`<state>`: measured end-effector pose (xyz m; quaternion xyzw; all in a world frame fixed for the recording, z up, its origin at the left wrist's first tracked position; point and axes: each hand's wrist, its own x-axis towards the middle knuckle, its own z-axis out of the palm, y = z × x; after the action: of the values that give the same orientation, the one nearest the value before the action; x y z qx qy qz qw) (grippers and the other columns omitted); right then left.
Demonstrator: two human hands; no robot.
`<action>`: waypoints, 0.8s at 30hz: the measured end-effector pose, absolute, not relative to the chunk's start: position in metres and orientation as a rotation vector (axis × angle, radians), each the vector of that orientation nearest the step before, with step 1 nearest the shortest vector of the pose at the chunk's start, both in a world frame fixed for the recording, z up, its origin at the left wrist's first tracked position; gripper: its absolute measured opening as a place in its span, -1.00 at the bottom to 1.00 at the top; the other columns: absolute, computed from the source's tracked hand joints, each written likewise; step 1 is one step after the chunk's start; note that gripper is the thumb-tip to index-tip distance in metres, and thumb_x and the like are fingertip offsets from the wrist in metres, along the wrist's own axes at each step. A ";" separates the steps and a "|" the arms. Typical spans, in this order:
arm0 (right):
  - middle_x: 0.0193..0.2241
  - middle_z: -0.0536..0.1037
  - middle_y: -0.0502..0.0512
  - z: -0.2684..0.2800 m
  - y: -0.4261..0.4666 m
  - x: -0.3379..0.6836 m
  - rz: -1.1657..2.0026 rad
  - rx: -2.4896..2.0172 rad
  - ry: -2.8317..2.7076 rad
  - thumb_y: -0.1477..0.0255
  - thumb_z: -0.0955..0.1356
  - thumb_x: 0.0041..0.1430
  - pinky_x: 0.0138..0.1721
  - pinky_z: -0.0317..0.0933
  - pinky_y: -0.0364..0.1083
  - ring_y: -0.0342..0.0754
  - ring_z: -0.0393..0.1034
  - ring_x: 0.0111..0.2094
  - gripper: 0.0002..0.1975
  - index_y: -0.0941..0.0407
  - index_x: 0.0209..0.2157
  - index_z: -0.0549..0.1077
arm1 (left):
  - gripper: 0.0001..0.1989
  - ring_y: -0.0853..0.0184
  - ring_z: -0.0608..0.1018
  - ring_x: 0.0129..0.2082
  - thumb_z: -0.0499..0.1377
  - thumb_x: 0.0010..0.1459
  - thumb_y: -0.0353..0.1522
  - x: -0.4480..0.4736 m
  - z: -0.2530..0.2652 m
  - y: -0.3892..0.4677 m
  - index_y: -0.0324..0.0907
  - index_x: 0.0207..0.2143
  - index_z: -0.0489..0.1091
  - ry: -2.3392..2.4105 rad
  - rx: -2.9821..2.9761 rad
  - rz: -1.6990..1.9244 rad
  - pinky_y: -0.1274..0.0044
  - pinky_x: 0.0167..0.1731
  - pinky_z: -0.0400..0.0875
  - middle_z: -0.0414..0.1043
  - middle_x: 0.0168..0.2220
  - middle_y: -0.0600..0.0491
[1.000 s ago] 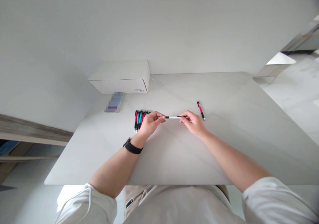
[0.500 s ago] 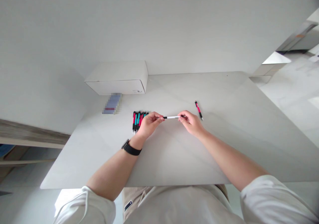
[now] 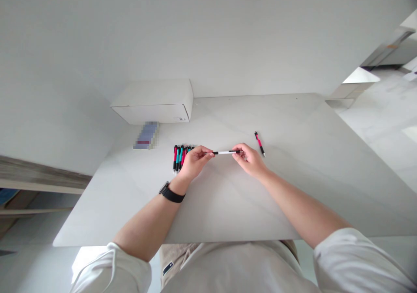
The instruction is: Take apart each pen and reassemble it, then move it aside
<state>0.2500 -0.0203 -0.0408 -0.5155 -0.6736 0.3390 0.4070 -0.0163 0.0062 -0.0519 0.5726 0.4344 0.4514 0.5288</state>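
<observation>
A white pen (image 3: 224,153) with black ends is held level above the table between my two hands. My left hand (image 3: 195,162) pinches its black grip end between thumb and fingers. At the other end, my right hand (image 3: 248,159) has thumb and fingers closed on the black clip end. Several pens (image 3: 178,158) in red and teal with black parts lie side by side just left of my left hand, which partly covers them. One red and black pen (image 3: 259,143) lies alone just beyond my right hand.
A white box (image 3: 153,106) stands at the back left against the wall. In front of it lies a blurred blue-grey packet (image 3: 146,135). The white table (image 3: 228,215) reaches to my waist, and a wooden shelf (image 3: 42,171) stands beyond its left side.
The right fingers have shifted slightly on the white pen, so more of its black clip end shows. The left hand and the pens on the table stay put.
</observation>
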 end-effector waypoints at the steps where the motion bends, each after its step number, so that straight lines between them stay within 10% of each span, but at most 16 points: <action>1: -0.21 0.64 0.09 -0.042 -0.020 0.250 0.890 -1.318 -1.671 0.01 0.36 0.31 -0.26 0.37 -0.04 0.00 0.49 -0.33 -0.61 -0.02 -0.02 0.49 | -0.65 0.29 0.62 -0.25 0.43 0.13 -0.12 -0.016 -0.052 0.006 -0.17 -0.19 0.55 1.037 1.370 1.081 0.47 -0.23 0.45 0.64 -0.25 -0.03; 6: -0.45 0.60 0.03 -0.045 -0.020 0.253 1.019 -1.332 -1.648 -0.04 0.22 0.42 -0.25 0.36 -0.05 0.00 0.49 -0.38 -0.54 0.01 -0.25 0.52 | -0.64 0.28 0.62 -0.28 0.43 0.12 -0.11 -0.016 -0.054 0.008 -0.18 -0.21 0.55 1.061 1.378 1.101 0.46 -0.26 0.46 0.62 -0.29 -0.03; 14: -0.14 0.63 0.10 -0.048 -0.017 0.254 1.014 -1.282 -1.576 0.00 0.39 0.29 -0.29 0.40 -0.06 0.00 0.54 -0.29 -0.57 -0.03 0.02 0.46 | -0.65 0.28 0.62 -0.25 0.43 0.13 -0.12 -0.017 -0.055 0.008 -0.18 -0.19 0.54 1.036 1.370 1.097 0.46 -0.24 0.46 0.63 -0.27 -0.03; 19: -0.46 0.57 0.01 -0.043 -0.019 0.254 1.111 -1.311 -1.586 -0.03 0.25 0.40 -0.38 0.32 -0.10 -0.04 0.46 -0.42 -0.59 0.01 -0.25 0.47 | -0.66 0.28 0.62 -0.25 0.43 0.11 -0.12 -0.017 -0.056 0.008 -0.17 -0.21 0.55 1.049 1.383 1.101 0.46 -0.24 0.46 0.63 -0.25 -0.04; 24: -0.33 0.60 0.04 -0.045 -0.018 0.254 1.066 -1.274 -1.617 0.01 0.32 0.35 -0.34 0.37 -0.07 -0.03 0.48 -0.37 -0.65 0.00 -0.14 0.48 | -0.66 0.27 0.62 -0.26 0.44 0.10 -0.13 -0.017 -0.056 0.009 -0.17 -0.21 0.56 1.057 1.379 1.113 0.45 -0.23 0.47 0.62 -0.27 -0.04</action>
<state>0.2536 -0.0182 -0.0454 -0.5037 -0.6393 0.4214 0.4000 -0.0168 0.0086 -0.0559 0.5736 0.4394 0.4630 0.5134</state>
